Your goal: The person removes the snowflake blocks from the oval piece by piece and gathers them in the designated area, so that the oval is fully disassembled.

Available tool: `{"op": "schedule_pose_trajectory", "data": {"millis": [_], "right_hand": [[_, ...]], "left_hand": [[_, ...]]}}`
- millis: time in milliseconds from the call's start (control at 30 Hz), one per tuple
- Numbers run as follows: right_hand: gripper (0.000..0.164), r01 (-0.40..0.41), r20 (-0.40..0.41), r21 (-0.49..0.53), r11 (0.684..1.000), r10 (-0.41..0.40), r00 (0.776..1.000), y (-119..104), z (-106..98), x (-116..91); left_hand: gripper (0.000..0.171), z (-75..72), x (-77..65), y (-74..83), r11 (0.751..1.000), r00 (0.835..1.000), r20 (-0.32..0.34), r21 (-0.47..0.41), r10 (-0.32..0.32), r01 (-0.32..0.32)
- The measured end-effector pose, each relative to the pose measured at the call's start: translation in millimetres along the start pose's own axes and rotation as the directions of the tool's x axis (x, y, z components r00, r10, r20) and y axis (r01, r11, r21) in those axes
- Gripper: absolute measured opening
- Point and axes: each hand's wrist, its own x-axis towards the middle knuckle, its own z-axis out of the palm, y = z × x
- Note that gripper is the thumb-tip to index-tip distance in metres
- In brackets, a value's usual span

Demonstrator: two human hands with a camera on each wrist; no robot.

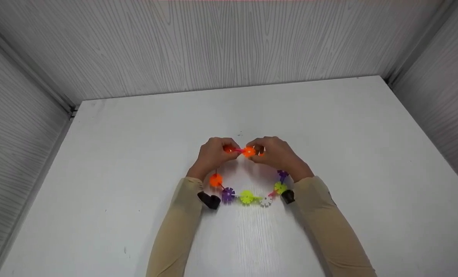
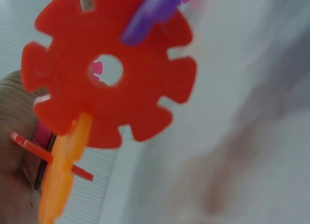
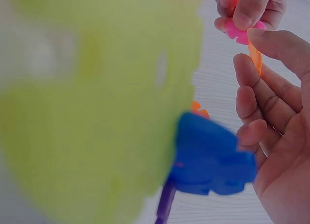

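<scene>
My left hand pinches a pink notched disc between thumb and fingers. Opposite it, my right hand pinches an orange notched disc between thumb and index finger, edge against the pink one. These belong to a ring-shaped chain of slotted plastic discs. Toward my body the chain runs through a purple disc, a yellow-green disc and a white disc. A red disc fills much of the left wrist view; a blue disc hangs near my right palm.
The white tabletop lies under both hands. Grey wood-grain panels rise behind it and at both sides. Black wrist devices stick out from the beige sleeves, close to the chain.
</scene>
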Motion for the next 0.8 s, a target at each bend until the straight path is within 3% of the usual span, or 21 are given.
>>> {"op": "schedule_pose_trajectory", "data": {"millis": [300,567,800], "right_hand": [[0.035,0.014,-0.058,-0.016,1.0,-0.015,0.998,0.3,-0.5,-4.1],[0.034,0.04,-0.048,0.017,0.999,-0.039,0.998,3.2,-2.4,-6.6],[0.033,0.009,-0.039,0.047,0.999,-0.007,0.999,6.6,-0.9,-7.6]], "left_hand": [[0.013,2.5,-1.3,5.9,1.0,0.999,-0.032,-0.001,-0.007,0.007],[0.011,1.5,-0.7,7.3,1.0,1.0,-0.001,-0.013,-0.007,0.007],[0.013,5.3,1.2,9.6,0.999,1.0,-0.005,0.025,-0.021,0.021]]}}
